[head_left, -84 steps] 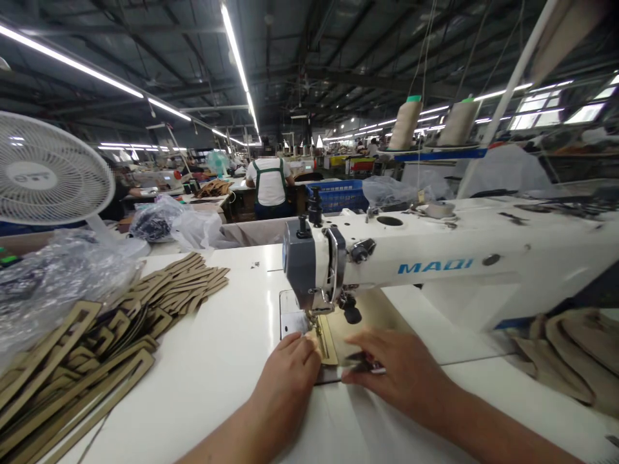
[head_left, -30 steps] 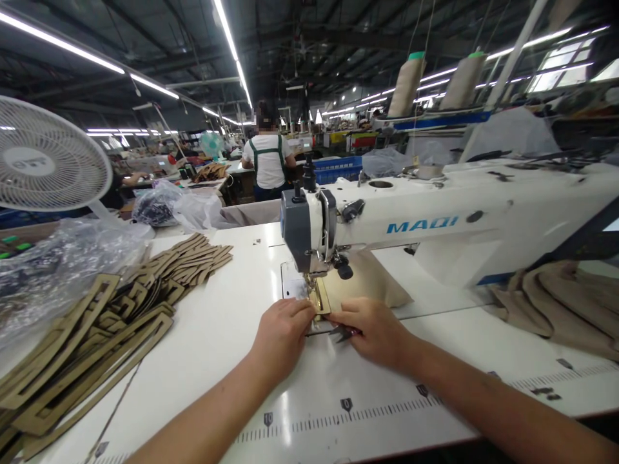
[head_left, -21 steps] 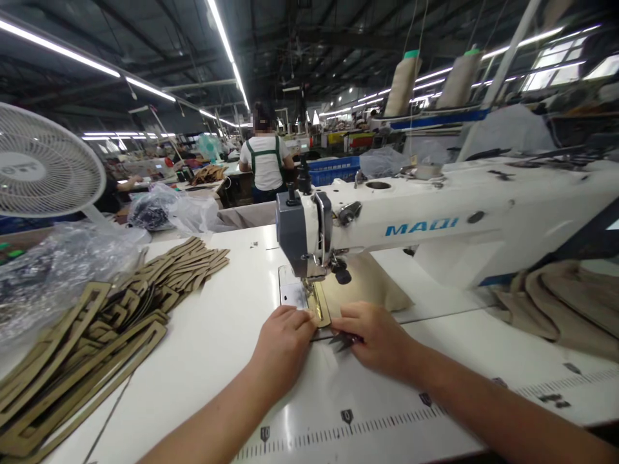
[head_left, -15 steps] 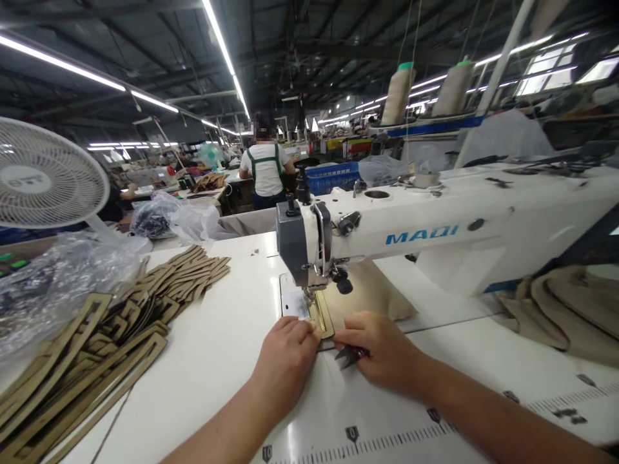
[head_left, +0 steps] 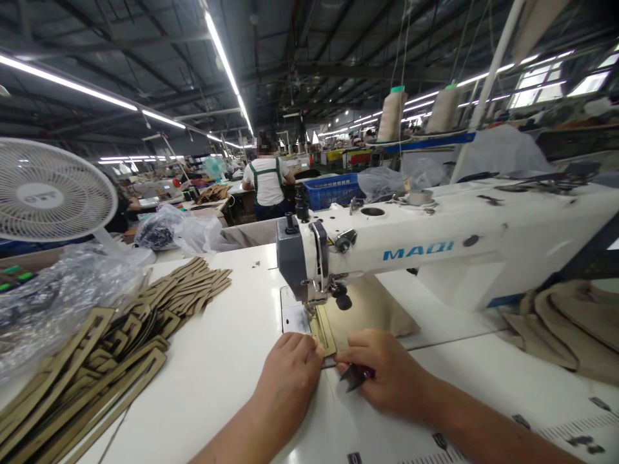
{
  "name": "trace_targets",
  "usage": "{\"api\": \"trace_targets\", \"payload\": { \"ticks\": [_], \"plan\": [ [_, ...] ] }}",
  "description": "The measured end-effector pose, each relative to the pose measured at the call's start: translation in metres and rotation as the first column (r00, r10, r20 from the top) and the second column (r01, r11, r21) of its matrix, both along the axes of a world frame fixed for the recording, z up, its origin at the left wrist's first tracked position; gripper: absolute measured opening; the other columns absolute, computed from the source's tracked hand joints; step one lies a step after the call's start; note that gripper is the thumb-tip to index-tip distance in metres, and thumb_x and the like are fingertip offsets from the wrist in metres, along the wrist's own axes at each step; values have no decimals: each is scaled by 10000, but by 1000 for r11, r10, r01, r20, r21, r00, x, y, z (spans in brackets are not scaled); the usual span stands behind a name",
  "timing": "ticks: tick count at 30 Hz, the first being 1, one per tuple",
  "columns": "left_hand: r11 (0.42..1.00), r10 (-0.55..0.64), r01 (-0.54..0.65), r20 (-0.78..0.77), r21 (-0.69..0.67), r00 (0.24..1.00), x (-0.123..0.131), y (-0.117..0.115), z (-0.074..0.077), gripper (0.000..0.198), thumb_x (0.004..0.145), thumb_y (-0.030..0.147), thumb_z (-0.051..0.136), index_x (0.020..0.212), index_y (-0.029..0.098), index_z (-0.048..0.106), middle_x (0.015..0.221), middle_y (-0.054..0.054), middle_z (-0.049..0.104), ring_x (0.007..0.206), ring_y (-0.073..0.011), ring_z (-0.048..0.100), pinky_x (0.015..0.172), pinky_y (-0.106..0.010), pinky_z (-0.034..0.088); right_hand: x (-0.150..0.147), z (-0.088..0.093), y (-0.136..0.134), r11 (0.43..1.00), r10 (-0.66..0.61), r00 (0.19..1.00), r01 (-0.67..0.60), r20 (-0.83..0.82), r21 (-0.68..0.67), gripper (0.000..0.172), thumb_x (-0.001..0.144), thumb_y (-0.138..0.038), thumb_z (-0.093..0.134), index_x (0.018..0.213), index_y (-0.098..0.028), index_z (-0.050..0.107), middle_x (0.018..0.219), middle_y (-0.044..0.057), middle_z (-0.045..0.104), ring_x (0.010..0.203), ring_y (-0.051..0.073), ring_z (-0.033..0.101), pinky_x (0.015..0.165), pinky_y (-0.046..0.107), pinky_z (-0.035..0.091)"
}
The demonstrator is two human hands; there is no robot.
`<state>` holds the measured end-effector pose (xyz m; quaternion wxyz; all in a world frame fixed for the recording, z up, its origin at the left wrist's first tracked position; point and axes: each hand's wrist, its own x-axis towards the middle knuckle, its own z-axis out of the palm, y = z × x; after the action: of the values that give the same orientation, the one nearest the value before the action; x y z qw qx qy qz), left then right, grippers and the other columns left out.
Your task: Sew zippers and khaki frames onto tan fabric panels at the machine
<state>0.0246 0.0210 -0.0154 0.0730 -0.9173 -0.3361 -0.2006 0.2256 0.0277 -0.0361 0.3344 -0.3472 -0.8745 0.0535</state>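
Note:
The tan strip with a zipper (head_left: 327, 335) lies under the needle area of a white sewing machine (head_left: 435, 238), on top of a larger tan fabric piece (head_left: 374, 309). At the strip's near left corner, my left hand (head_left: 293, 370) is closed, its fingertips pressed together on the edge. My right hand (head_left: 387, 367) is closed around small thread snips (head_left: 356, 377), whose dark blades point left toward me. Its fingertips also touch the tan fabric by the strip's near right corner. The snips' handles are mostly hidden in the palm.
Left on the white table (head_left: 203, 361) lies a pile of tan frame-shaped strips (head_left: 120, 348), beside clear plastic wrap (head_left: 72, 290) and a fan (head_left: 48, 193). Folded tan fabric (head_left: 561, 322) rests at right. Thread cones (head_left: 391, 115) stand behind; a person (head_left: 267, 177) sits beyond.
The camera has tilted slightly up, so the scene sits lower in view. Both hands keep nearly the same place by the strip; the snips have turned slightly.

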Motion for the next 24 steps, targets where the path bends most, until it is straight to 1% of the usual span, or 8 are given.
{"api": "trace_targets", "payload": {
  "ticks": [1, 3, 5, 6, 9, 13, 19, 24],
  "plan": [
    [1000, 6, -6, -5, -10, 1000, 1, -1, 1, 144, 865, 118, 503, 977, 117, 594, 874, -93, 636, 782, -229, 599, 704, -399, 519, -1, 1, 0, 1000, -8, 999, 8, -37, 10, 217, 822, -173, 456, 720, -175, 648, 617, 26, 538, 558, 140, 492, 518, 260, 334],
    [1000, 19, -19, 0, -17, 1000, 1, -2, 2, 138, 862, 115, 507, 967, 130, 595, 867, -82, 639, 790, -223, 602, 716, -391, 521, -4, 2, 0, 999, -18, 997, 21, -80, 39, 246, 869, -190, 419, 833, -153, 660, 780, 76, 626, 655, 151, 575, 580, 255, 422],
    [999, 32, -32, 16, -14, 999, 1, -3, 1, 130, 870, 131, 506, 961, 148, 597, 872, -71, 645, 807, -215, 608, 732, -378, 524, -9, 1, -1, 999, -19, 999, 21, -37, 49, 264, 854, -159, 418, 982, -146, 649, 1013, 115, 650, 820, 183, 628, 697, 277, 482],
    [999, 40, -40, 29, -11, 999, 0, -3, 0, 123, 874, 140, 507, 956, 155, 598, 883, -68, 650, 818, -211, 612, 743, -372, 524, -12, 0, -1, 999, -29, 1000, 29, 6, 40, 278, 836, -142, 428, 1005, -155, 648, 1078, 110, 644, 866, 193, 635, 737, 288, 493],
    [998, 58, -58, 69, 0, 996, 0, -7, -3, 120, 866, 138, 529, 961, 160, 600, 958, -73, 658, 887, -214, 614, 800, -373, 515, -20, -1, -4, 996, -90, 991, 92, 96, -9, 280, 781, -93, 463, 929, -193, 679, 1088, 65, 659, 862, 195, 657, 765, 289, 513],
    [995, 93, -95, 92, 14, 991, 1, -12, -4, 182, 846, 98, 532, 1007, 152, 597, 1029, -96, 644, 980, -246, 587, 834, -402, 498, -24, 1, -7, 988, -150, 982, 153, 112, -22, 284, 773, -70, 477, 914, -194, 689, 1113, 61, 649, 841, 193, 668, 741, 281, 529],
    [998, 52, -53, 77, 15, 996, 0, -5, -3, 133, 872, 124, 507, 940, 147, 620, 946, -91, 659, 918, -245, 606, 783, -398, 511, -22, 4, -5, 980, -181, 973, 191, 144, -58, 221, 819, -116, 489, 882, -194, 686, 1134, 55, 639, 850, 181, 666, 744, 262, 520],
    [999, 51, -51, 46, 2, 998, -1, 8, -4, 135, 876, 135, 507, 924, 147, 633, 890, -83, 650, 870, -238, 607, 764, -395, 508, -21, 4, 5, 979, -171, 970, 187, 171, -80, 223, 817, -129, 512, 945, -203, 680, 1154, 40, 630, 883, 182, 656, 759, 259, 508]
  ]
}}
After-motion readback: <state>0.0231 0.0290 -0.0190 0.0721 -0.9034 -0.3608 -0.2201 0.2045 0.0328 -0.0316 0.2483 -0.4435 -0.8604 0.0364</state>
